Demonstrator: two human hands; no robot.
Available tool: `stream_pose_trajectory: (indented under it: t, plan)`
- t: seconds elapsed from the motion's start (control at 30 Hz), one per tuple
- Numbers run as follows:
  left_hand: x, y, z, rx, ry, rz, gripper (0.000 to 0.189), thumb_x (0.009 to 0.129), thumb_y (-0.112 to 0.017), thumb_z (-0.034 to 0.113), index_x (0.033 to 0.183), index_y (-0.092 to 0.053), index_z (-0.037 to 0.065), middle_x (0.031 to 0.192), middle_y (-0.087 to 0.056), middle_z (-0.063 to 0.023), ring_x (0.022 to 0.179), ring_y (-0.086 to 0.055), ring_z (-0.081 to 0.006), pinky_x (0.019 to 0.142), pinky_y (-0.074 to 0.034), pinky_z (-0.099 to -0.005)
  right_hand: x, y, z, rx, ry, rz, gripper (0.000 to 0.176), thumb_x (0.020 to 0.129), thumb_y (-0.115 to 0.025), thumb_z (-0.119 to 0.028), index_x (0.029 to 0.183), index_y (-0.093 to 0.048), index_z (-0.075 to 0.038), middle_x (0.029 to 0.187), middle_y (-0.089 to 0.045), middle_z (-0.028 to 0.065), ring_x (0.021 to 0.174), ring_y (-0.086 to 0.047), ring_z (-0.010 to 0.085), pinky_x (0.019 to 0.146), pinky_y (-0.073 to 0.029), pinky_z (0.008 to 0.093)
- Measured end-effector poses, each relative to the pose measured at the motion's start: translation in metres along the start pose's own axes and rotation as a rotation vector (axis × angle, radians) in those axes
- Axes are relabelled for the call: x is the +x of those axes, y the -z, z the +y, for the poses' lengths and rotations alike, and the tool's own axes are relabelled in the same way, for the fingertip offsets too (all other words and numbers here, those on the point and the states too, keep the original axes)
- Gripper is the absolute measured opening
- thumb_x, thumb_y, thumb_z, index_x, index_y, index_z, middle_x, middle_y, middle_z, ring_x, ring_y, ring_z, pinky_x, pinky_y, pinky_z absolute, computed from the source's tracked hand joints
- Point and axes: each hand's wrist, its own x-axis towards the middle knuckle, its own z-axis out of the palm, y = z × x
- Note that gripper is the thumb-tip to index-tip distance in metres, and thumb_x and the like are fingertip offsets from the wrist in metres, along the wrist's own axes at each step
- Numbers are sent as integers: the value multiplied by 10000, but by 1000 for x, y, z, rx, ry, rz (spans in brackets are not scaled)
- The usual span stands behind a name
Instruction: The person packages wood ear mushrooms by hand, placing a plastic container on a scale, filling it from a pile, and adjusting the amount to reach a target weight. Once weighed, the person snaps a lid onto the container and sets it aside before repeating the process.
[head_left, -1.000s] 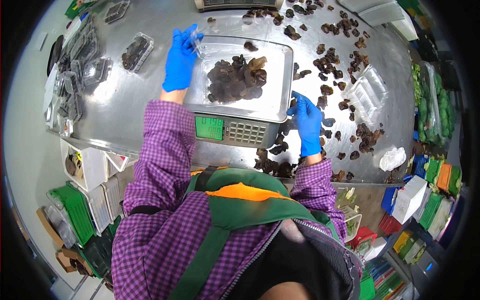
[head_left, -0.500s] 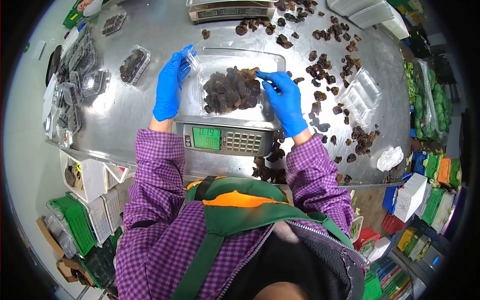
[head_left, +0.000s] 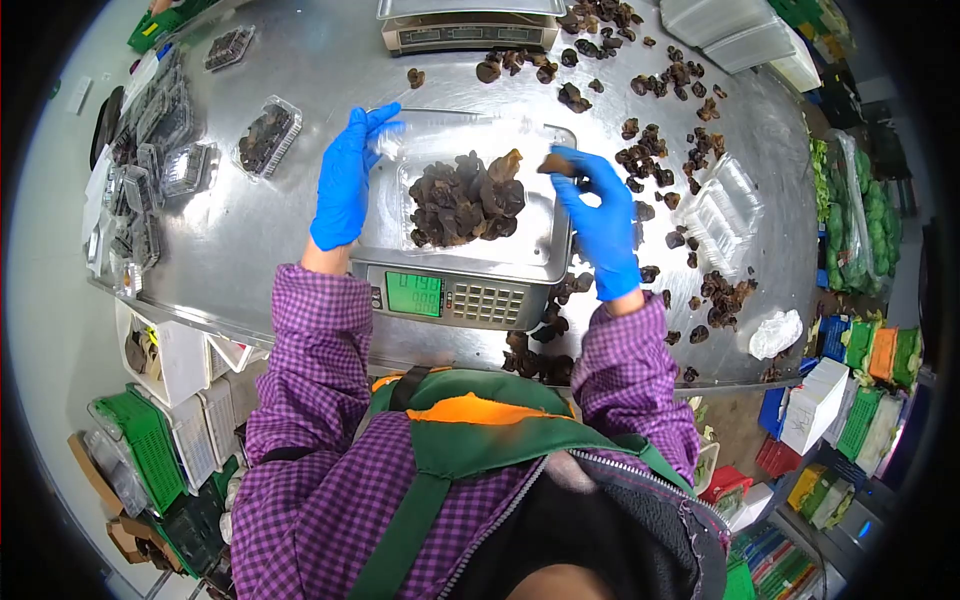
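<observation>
A clear plastic tray (head_left: 405, 215) heaped with dark brown fungus pieces (head_left: 465, 200) rests on the metal pan of a scale (head_left: 440, 297) with a lit green display. My left hand (head_left: 345, 180), in a blue glove, is at the tray's upper left, holding the raised clear lid (head_left: 392, 142) at its edge. Right of the tray, my gloved right hand (head_left: 598, 212) pinches one brown fungus piece (head_left: 556, 165) between thumb and fingers, apart from the heap.
A second scale (head_left: 470, 32) stands at the back. Loose fungus pieces (head_left: 645, 150) lie on the metal table (head_left: 300, 60)'s right side, with empty clear trays (head_left: 722, 212). Filled packs (head_left: 268, 137) are at left. White crumpled material (head_left: 776, 334) lies near the right edge.
My right hand has moved right and slightly down, away from the heap, and a brown piece now shows in its fingers. The left hand has shifted little.
</observation>
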Motion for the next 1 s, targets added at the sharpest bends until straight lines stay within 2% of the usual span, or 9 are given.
stream_pose_trajectory:
  t: [0.1, 0.2, 0.27, 0.3, 0.4, 0.67, 0.9, 0.93, 1.0]
  plan:
    - [-26, 2, -3, 246, 8, -24, 441, 957, -516, 243, 1340, -479, 28, 1331, -530, -94, 1196, -499, -193, 1012, -387, -319, -27, 28, 29, -226, -275, 211, 619, 842, -710, -268, 1372, -458, -73, 1017, -673, 110, 761, -624, 121, 591, -502, 257]
    - [-52, 13, -25, 529, -62, -76, 583, 860, -661, 144, 1385, -432, 37, 1343, -514, -98, 1065, -554, -163, 908, -461, -312, -58, 27, 55, 17, -577, 28, 567, 866, -681, -303, 1327, -498, -29, 793, -684, 70, 661, -603, 90, 601, -483, 237]
    - [-69, 16, -34, 720, 124, -100, 642, 853, -667, 132, 1423, -381, 49, 1392, -456, -139, 1030, -570, -201, 878, -482, -321, -75, -2, 50, 373, -601, -13, 437, 904, -629, -274, 1249, -564, -14, 838, -685, 92, 698, -621, 100, 623, -480, 226]
    - [-73, 17, -37, 715, 108, -152, 642, 853, -667, 132, 1423, -381, 49, 1392, -456, -139, 1030, -570, -201, 878, -482, -321, -67, -12, 21, 170, -696, -68, 413, 912, -612, -239, 1238, -558, 9, 901, -686, 105, 749, -653, 128, 636, -503, 238]
    - [-81, 17, -40, 399, 291, -193, 702, 863, -638, 93, 1470, -286, 71, 1422, -418, -143, 1006, -574, -180, 827, -507, -308, -68, -39, 28, 483, -710, -109, 355, 917, -582, -155, 1206, -540, 46, 888, -670, 87, 752, -651, 142, 630, -541, 255]
    - [-78, 10, -42, 197, 273, -175, 732, 824, -528, -25, 1487, -236, 83, 1414, -444, -105, 945, -598, -132, 758, -510, -224, -49, -62, 46, 108, -503, 10, 278, 768, -665, -176, 967, -626, 15, 774, -642, 130, 704, -628, 206, 669, -500, 328]
    - [-75, 16, -43, 132, 344, -34, 645, 851, -564, 42, 1451, -325, 69, 1383, -474, -91, 927, -598, -126, 775, -502, -225, -61, -7, 48, 363, -443, -56, 348, 872, -603, -94, 1208, -588, -6, 873, -678, 47, 675, -595, 76, 612, -492, 225]
    - [-79, 21, -43, 167, 304, -27, 622, 867, -578, 78, 1443, -342, 67, 1370, -485, -87, 955, -595, -133, 806, -499, -240, -67, 9, 84, 235, -213, 78, 342, 875, -579, -73, 1216, -597, -45, 911, -669, 30, 669, -578, 88, 616, -480, 222]
    - [-88, 28, -35, 234, 295, 50, 577, 888, -592, 138, 1420, -382, 60, 1341, -506, -82, 1028, -578, -149, 882, -473, -276, -65, 86, 99, -19, -499, 225, 333, 891, -577, -76, 1222, -605, -102, 929, -659, 19, 687, -556, 120, 677, -483, 254]
